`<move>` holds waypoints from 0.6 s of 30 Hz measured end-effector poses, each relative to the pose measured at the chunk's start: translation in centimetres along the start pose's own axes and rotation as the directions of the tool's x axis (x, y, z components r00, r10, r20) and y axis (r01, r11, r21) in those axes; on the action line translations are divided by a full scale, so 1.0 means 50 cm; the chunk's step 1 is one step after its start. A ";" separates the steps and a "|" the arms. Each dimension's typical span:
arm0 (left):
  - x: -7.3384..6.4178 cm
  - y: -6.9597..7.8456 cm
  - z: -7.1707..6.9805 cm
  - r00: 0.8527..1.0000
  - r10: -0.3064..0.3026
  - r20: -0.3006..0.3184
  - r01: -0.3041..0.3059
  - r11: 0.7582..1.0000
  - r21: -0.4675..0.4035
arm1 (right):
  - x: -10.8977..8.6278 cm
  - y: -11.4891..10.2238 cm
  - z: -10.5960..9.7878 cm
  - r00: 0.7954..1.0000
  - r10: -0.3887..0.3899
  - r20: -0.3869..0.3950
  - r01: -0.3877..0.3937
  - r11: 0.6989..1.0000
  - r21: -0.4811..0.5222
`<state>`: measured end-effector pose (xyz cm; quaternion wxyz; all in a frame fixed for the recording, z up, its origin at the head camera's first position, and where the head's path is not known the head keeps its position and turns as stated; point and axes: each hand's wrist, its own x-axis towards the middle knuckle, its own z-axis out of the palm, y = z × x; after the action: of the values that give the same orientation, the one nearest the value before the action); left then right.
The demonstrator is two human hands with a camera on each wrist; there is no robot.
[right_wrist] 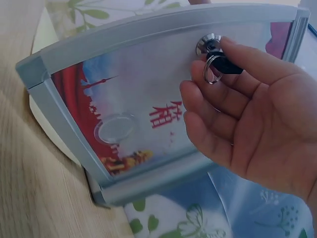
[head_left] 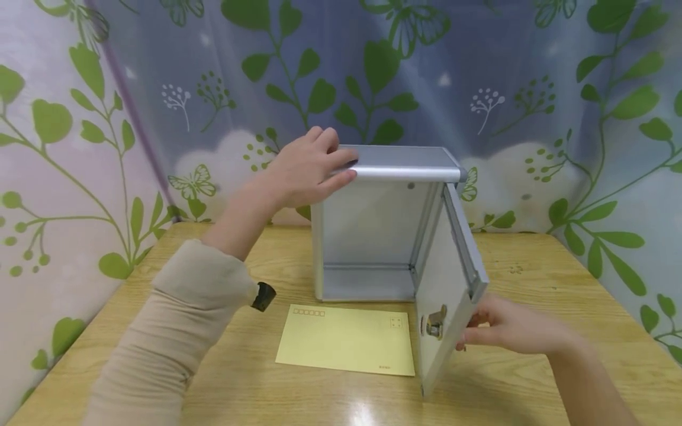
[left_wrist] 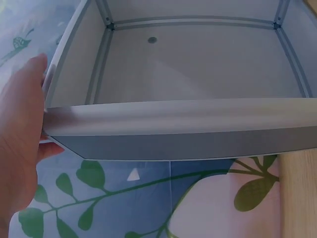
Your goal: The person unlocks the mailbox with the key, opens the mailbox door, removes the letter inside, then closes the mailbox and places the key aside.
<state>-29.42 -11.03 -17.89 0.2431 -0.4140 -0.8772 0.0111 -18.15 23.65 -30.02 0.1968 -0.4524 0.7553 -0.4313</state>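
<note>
- A silver metal box (head_left: 407, 160) stands upright on the tabletop, near the middle of the head view, its front facing the person and its pale interior showing.
- Its hinged door (head_left: 453, 260) swings out toward the person from the box's right side, with a metal latch (head_left: 436, 323) on the inner face.
- The door's outer face, seen from the right wrist, carries a red, white and blue print with red characters (right_wrist: 166, 114) and a clear oval (right_wrist: 116, 129).
- A key with a black head (right_wrist: 225, 64) sits at the round silver lock (right_wrist: 208, 42) on that face; a metal ring (right_wrist: 206, 74) hangs from it.
- The right hand (head_left: 519, 328) pinches the key between thumb and index finger, its other fingers loosely curled.
- The left hand (head_left: 314, 165) grips the box's top left corner, fingers bent over the top and thumb along the front edge.
- A yellow envelope (head_left: 346, 340) lies flat in front of the box, just beside the door.
- A beige sleeve (head_left: 176, 319) covers the left forearm.
- Beneath everything is the wood-grain tabletop (head_left: 240, 373); behind hangs fabric (head_left: 330, 47) printed with green leaves and butterflies.
</note>
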 end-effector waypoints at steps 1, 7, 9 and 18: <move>0.000 0.001 0.001 1.000 0.009 0.001 -0.009 1.000 0.017 | 0.010 -0.004 0.004 1.000 -0.022 0.019 0.023 1.000 -0.004; 0.011 0.011 0.002 0.999 0.007 0.032 -0.009 0.998 0.070 | 0.047 -0.011 0.020 0.994 -0.099 0.041 0.101 0.993 -0.061; 0.013 0.013 0.001 0.999 -0.010 0.052 0.006 0.998 0.066 | 0.052 -0.011 0.022 0.994 -0.105 0.040 0.108 0.992 -0.069; 0.015 0.013 -0.006 0.995 -0.044 0.090 0.038 0.997 0.067 | 0.078 -0.022 0.036 0.997 -0.072 0.002 0.071 0.987 -0.143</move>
<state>-29.22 -10.11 -17.48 0.2162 -0.3869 -0.8948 0.0535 -18.34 19.23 -29.74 0.1471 -0.4915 0.7679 -0.3835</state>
